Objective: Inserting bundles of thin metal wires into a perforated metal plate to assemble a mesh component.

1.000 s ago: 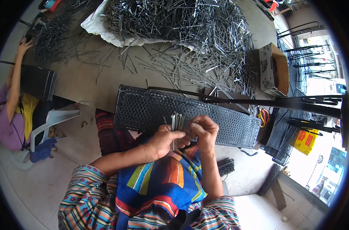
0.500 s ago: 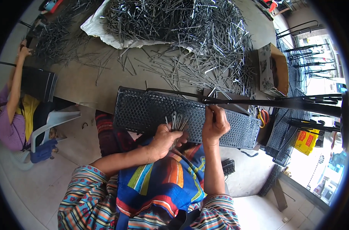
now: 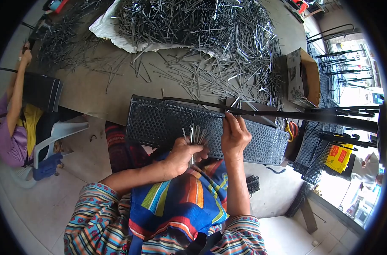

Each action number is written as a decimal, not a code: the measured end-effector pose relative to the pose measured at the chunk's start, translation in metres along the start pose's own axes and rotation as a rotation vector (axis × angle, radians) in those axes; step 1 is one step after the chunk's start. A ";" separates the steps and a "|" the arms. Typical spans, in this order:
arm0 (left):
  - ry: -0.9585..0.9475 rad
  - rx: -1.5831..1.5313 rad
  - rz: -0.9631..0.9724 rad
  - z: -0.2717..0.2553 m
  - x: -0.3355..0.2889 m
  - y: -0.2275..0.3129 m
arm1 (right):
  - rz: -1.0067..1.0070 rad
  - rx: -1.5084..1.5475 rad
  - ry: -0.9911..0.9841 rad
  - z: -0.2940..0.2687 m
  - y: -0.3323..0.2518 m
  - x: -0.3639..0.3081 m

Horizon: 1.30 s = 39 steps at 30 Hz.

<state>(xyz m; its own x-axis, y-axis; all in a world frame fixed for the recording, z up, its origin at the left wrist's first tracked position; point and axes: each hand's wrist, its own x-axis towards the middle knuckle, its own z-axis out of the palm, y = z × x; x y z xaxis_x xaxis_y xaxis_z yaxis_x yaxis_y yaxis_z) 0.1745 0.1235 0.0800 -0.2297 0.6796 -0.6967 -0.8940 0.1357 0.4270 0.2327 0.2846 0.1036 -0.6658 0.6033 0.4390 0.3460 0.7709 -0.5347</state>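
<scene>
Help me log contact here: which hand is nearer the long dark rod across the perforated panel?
Right. The right hand touches the long dark rod; the left hand sits lower, gripping a bundle of metal pins.

left hand (image 3: 182,155): fist closed, forearm angled in | right hand (image 3: 234,136): fingers extended forward, forearm straight

Cardboard box (image 3: 305,78), white plastic chair (image 3: 53,136), yellow bag (image 3: 339,156)

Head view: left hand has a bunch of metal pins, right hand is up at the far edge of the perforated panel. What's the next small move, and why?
Probably bring the right hand back to the bundle of pins and draw one out. The right hand rests at the perforated panel by the dark bar and seems to hold nothing, while the left hand holds the bundle upright close by.
</scene>
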 end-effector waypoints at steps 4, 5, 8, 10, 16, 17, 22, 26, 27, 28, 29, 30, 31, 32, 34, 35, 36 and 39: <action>-0.004 -0.028 0.011 0.000 0.001 -0.001 | 0.001 -0.115 -0.136 0.002 0.009 -0.006; -0.006 -0.028 0.010 0.001 0.002 -0.001 | 0.011 -0.065 -0.079 0.001 0.009 -0.010; -0.028 -0.064 0.022 -0.001 0.002 -0.003 | 0.137 0.155 -0.146 -0.008 0.006 -0.017; -0.137 -0.162 -0.030 -0.001 0.003 -0.002 | 0.582 0.684 -0.368 -0.009 0.012 -0.028; 0.008 -0.077 -0.023 0.013 -0.003 0.004 | 0.828 1.059 -0.089 -0.010 0.010 -0.031; 0.008 -0.076 -0.023 0.012 -0.002 0.002 | 0.774 1.019 0.034 -0.010 0.013 -0.031; 0.033 0.018 0.029 0.013 -0.002 0.000 | 0.508 0.694 0.345 -0.013 0.021 -0.016; 0.027 0.032 0.042 0.018 -0.002 0.002 | 0.209 0.200 0.231 -0.005 0.029 -0.012; 0.022 0.015 0.036 0.017 -0.001 0.002 | 0.210 0.201 0.231 -0.003 0.025 -0.009; 0.016 -0.002 0.030 0.016 0.000 0.002 | 0.092 0.141 0.178 -0.002 0.022 -0.007; 0.017 -0.002 0.029 0.015 0.001 0.001 | -0.026 0.080 0.124 -0.001 0.018 -0.005; 0.022 -0.009 0.037 0.015 0.002 0.001 | -0.041 0.070 0.108 0.001 0.013 -0.003; 0.027 -0.016 0.044 0.014 0.002 0.001 | -0.040 0.070 0.107 0.001 0.011 -0.002; 0.027 -0.017 0.043 0.014 0.001 0.001 | -0.050 -0.006 0.037 0.002 0.011 -0.001; 0.025 -0.051 0.038 0.016 0.000 0.003 | -0.038 -0.066 -0.052 0.004 0.014 -0.003; 0.022 -0.052 0.037 0.016 0.000 0.004 | -0.039 -0.069 -0.051 0.002 0.014 -0.005; 0.018 -0.048 0.021 0.016 0.000 0.005 | 0.004 -0.064 -0.035 0.000 0.012 -0.008; 0.011 -0.056 0.003 0.013 0.000 0.003 | 0.068 -0.030 -0.028 -0.009 0.012 -0.020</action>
<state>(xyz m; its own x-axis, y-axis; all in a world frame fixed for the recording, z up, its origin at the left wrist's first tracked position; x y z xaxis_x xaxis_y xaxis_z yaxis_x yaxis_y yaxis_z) 0.1769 0.1332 0.0881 -0.2366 0.6718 -0.7019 -0.9134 0.0924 0.3963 0.2562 0.2833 0.0948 -0.6584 0.6489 0.3815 0.4103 0.7342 -0.5409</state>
